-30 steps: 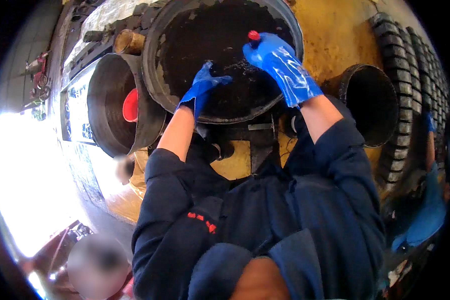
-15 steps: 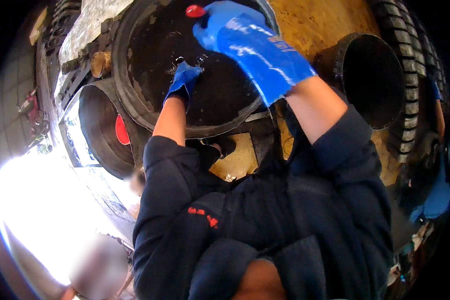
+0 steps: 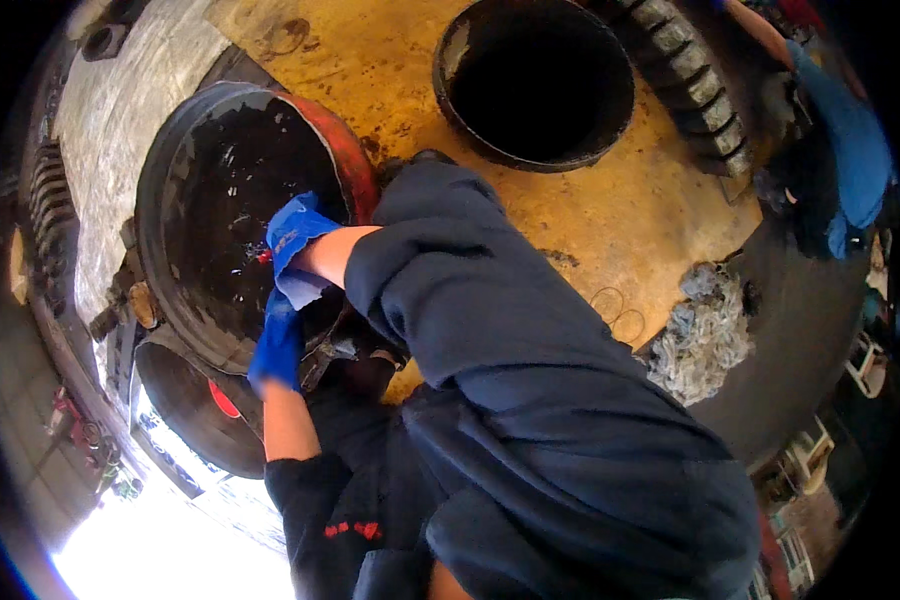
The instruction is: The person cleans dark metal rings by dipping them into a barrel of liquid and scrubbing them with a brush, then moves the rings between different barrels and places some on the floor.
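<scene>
both blue-gloved hands reach into the big black greasy round housing (image 3: 220,220) at the left of the yellow machine body (image 3: 590,210). the right hand (image 3: 295,232) curls around a small red-tipped part; whether the left hand (image 3: 278,345) just below grips anything cannot be told.

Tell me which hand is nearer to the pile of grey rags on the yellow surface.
Right, though neither is close. The right hand reaches into the big black round opening, left of the grey rags. The left hand sits just below it, slightly farther away.
</scene>
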Action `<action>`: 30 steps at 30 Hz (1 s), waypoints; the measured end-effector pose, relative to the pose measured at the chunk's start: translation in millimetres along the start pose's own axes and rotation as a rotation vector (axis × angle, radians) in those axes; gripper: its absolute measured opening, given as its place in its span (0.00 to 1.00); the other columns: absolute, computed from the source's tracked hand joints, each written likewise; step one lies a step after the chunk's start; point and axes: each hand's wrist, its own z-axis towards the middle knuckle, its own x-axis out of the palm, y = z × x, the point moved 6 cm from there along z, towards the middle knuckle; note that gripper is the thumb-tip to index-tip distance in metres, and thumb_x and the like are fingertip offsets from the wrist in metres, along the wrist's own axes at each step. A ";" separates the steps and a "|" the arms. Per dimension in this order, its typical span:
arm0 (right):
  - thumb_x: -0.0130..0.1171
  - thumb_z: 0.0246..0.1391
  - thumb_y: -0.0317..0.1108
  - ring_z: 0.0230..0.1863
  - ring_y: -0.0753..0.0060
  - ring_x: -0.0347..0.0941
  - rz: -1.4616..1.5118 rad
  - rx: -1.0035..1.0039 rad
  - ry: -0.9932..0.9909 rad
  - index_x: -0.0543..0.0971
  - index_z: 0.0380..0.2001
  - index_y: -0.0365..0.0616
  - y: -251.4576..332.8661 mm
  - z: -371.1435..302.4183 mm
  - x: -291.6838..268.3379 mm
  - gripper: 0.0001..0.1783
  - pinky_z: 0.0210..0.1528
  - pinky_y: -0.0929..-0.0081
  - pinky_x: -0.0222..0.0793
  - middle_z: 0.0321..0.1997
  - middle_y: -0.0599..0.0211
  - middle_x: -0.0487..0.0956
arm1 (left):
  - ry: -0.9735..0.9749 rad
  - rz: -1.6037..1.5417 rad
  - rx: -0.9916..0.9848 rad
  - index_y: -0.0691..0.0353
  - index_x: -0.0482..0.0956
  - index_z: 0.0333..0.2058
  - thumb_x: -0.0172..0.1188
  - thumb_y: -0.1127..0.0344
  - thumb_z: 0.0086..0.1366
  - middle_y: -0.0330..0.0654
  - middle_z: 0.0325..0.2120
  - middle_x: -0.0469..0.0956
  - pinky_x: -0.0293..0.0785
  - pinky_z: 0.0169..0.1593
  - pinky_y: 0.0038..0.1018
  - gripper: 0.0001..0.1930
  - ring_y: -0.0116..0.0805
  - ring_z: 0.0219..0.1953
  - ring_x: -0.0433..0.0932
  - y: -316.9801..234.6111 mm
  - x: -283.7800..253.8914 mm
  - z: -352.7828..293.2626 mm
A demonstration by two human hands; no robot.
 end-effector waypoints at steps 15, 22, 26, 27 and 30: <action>0.64 0.48 0.42 0.33 0.56 0.80 -0.177 0.047 0.039 0.87 0.30 0.48 -207.3 -159.2 -218.4 0.11 0.35 0.58 0.72 0.35 0.55 0.85 | 0.052 -0.163 0.042 0.69 0.81 0.52 0.63 0.59 0.66 0.53 0.47 0.84 0.76 0.55 0.35 0.22 0.41 0.49 0.82 -16.4 84.2 43.2; 0.69 0.52 0.31 0.52 0.46 0.81 -0.536 0.557 0.376 0.86 0.49 0.47 -360.4 -205.8 -169.1 0.19 0.54 0.53 0.78 0.49 0.48 0.85 | 0.046 -0.122 -0.003 0.70 0.76 0.59 0.64 0.63 0.67 0.52 0.50 0.82 0.75 0.57 0.33 0.25 0.39 0.50 0.81 -60.7 82.4 36.2; 0.68 0.53 0.34 0.53 0.44 0.81 -0.444 0.476 0.438 0.85 0.51 0.48 -395.7 -184.3 -128.8 0.20 0.55 0.51 0.77 0.51 0.50 0.84 | 0.040 -0.195 -0.040 0.71 0.74 0.61 0.64 0.64 0.67 0.53 0.51 0.81 0.75 0.58 0.33 0.26 0.40 0.52 0.81 -22.8 87.3 40.4; 0.66 0.55 0.36 0.55 0.44 0.80 -0.423 0.544 0.380 0.85 0.52 0.49 -377.7 -182.5 -137.2 0.20 0.56 0.51 0.76 0.52 0.50 0.84 | 0.028 -0.259 -0.027 0.71 0.73 0.61 0.64 0.64 0.67 0.55 0.53 0.80 0.75 0.58 0.34 0.27 0.41 0.52 0.81 -24.0 90.0 39.8; 0.63 0.59 0.41 0.58 0.45 0.78 -0.436 0.619 0.453 0.84 0.54 0.49 -401.9 -181.4 -123.9 0.21 0.59 0.52 0.74 0.56 0.51 0.83 | 0.068 -0.193 -0.133 0.72 0.73 0.61 0.64 0.65 0.67 0.56 0.54 0.80 0.75 0.58 0.33 0.27 0.41 0.53 0.81 -59.3 88.5 39.8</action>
